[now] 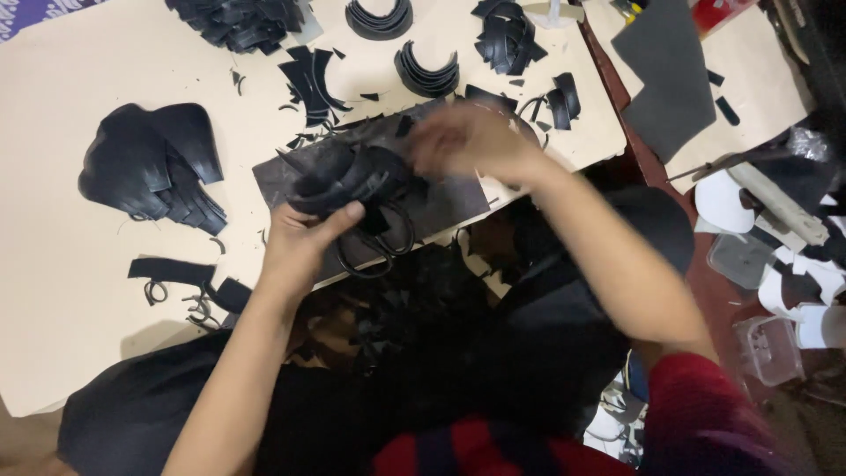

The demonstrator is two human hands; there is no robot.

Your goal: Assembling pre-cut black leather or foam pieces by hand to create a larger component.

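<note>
Workshop, small craft or shoe-part cutting. We note a cream worktable (79, 291) strewn with black offcuts (308, 84), stacked curved black pieces (427, 75) at twelve o'clock, a dark sheet (670, 70) at two, and black scissors (379, 247) at centre.

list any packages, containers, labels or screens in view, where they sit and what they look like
No labels, signs or screens show.
Clear plastic container: right of the work board, low beside white cut pieces; shallow, rectangular, see-through.
Second clear plastic container: just below the first, near the right edge; rectangular, see-through.
Red package: top right corner, partly hidden by a dark grey sheet; shape unclear.
</note>
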